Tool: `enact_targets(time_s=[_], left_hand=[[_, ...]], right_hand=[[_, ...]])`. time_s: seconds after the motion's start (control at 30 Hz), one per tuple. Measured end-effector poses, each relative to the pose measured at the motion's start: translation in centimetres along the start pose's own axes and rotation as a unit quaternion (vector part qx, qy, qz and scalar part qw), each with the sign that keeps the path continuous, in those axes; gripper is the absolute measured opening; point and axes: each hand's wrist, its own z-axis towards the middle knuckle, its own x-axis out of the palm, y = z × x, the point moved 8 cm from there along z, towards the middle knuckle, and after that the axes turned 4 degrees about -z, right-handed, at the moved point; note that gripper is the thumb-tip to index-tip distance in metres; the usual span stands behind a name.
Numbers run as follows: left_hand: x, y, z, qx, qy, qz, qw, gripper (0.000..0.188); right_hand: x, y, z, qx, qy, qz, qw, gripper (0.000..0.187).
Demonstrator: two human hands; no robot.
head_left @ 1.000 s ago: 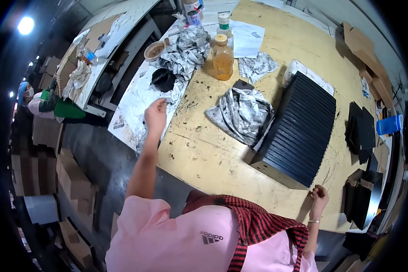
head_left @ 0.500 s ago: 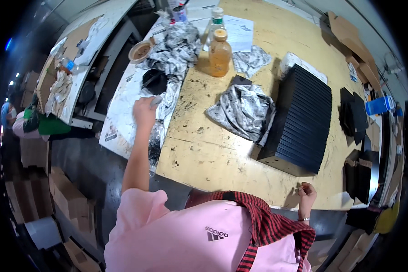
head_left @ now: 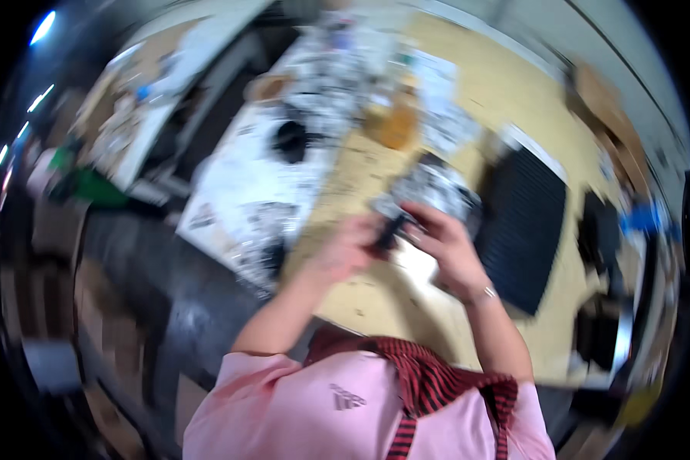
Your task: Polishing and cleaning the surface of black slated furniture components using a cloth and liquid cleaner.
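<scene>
Evidently a handling step: my left hand (head_left: 358,242) appears clamped on a small dark piece (head_left: 391,232), at nine o'clock of the ribbed black block (head_left: 525,218), my right hand's (head_left: 446,244) grip blurred beyond telling, and steadiness seems called for next.

— What is this small dark piece (head_left: 392,231), please?
— Its exact kind I cannot tell; it is blurred, but looks short and narrow.
— And its position?
— It is slanted, between the left hand (head_left: 353,244) and the right hand (head_left: 446,244).
</scene>
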Motion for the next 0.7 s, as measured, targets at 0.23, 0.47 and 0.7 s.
enact_targets(time_s=[0.23, 0.47, 0.7], left_hand=[[-3.8, 1.2, -3.3, -0.047, -0.026, -0.012, 0.999, 0.029], [-14.7, -12.6, -5.4, 0.201, -0.290, 0.205, 0.913, 0.019], [-23.8, -21.5, -6.5, 0.319, -0.446, 0.432, 0.716, 0.016]], right_hand=[[3.4, -3.1, 3.3, -0.037, 0.044, 0.058, 0.997, 0.036], [3.1, -3.4, 9.2, -0.013, -0.017, 0.064, 0.998, 0.033], [6.5, -3.8, 12.1, 0.067, -0.064, 0.057, 0.994, 0.031]])
